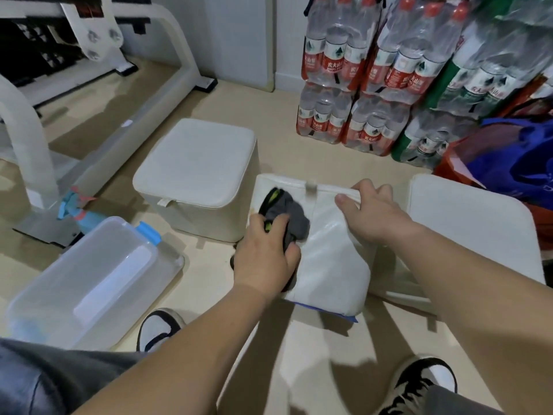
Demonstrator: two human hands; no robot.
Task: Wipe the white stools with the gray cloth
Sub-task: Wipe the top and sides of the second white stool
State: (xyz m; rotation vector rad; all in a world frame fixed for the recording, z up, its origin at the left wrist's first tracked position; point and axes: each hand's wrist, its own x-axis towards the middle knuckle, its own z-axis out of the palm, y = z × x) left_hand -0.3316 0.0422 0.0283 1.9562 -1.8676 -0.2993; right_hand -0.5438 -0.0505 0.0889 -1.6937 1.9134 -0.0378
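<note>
Clear plastic box (pixel 89 274), on floor, far left. Upright white stool (pixel 197 169) just beside it. Left hand (pixel 266 259): curled round bunched gray cloth (pixel 294 217), pressing it on tipped stool (pixel 332 253). Right hand (pixel 374 211): grips that stool's upper edge. Advised: flatten cloth, overlap strokes rightward. Cloth sits under left hand, apart from right.

Both arms are stretched out in front. The left arm (pixel 179 339) comes in from 7 o'clock, with the left hand (pixel 266 256) knuckles up and fingers curled round the gray cloth (pixel 294 217). The right arm (pixel 463 280) comes in from 4 o'clock. The right hand (pixel 375 212) grips the white stool (pixel 329 259), fingers hooked over its edge.
</note>
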